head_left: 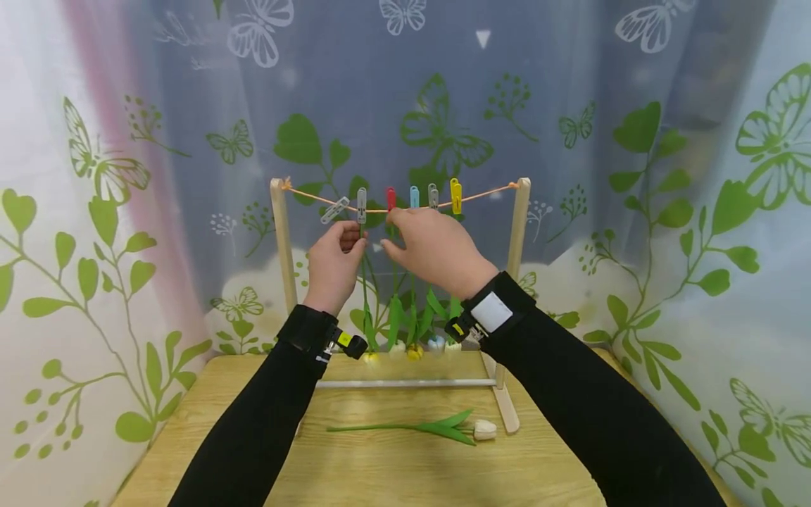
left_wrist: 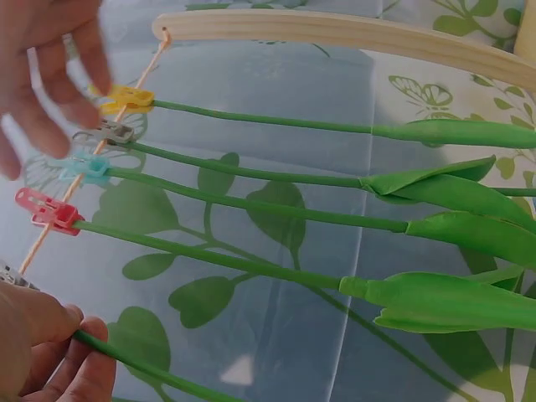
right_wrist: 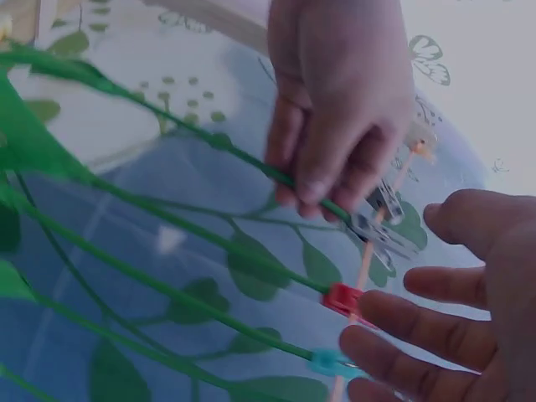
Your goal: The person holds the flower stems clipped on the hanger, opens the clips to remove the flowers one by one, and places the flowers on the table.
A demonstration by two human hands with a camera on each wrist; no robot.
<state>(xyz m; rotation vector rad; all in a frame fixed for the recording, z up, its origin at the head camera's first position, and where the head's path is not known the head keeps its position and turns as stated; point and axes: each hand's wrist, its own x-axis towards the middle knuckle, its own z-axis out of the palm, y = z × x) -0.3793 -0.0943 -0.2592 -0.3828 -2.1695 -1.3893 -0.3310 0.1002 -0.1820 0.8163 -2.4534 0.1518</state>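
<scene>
An orange string [head_left: 484, 193] carries a row of small clothespins. My left hand [head_left: 332, 266] pinches the green stem [right_wrist: 243, 155] of an upside-down artificial tulip between thumb and fingers, just below a grey clothespin [head_left: 362, 204] that grips the stem's end. Left of it, another grey clothespin [head_left: 334, 210] sits tilted on the string, with no stem in it. My right hand [right_wrist: 452, 322] is beside the string with fingers spread and nothing in them, near the red clothespin [left_wrist: 52, 211]. Further along, blue [head_left: 415, 196], grey [head_left: 434, 194] and yellow [head_left: 456, 196] clothespins hold hanging tulips.
Two wooden posts [head_left: 518, 232] hold the string's ends, joined low down by a pale rod [head_left: 405, 384]. On the wooden table [head_left: 355, 472], in front of the rod, lies a white artificial tulip [head_left: 484, 430]. A patterned curtain [head_left: 355, 84] hangs behind and at both sides.
</scene>
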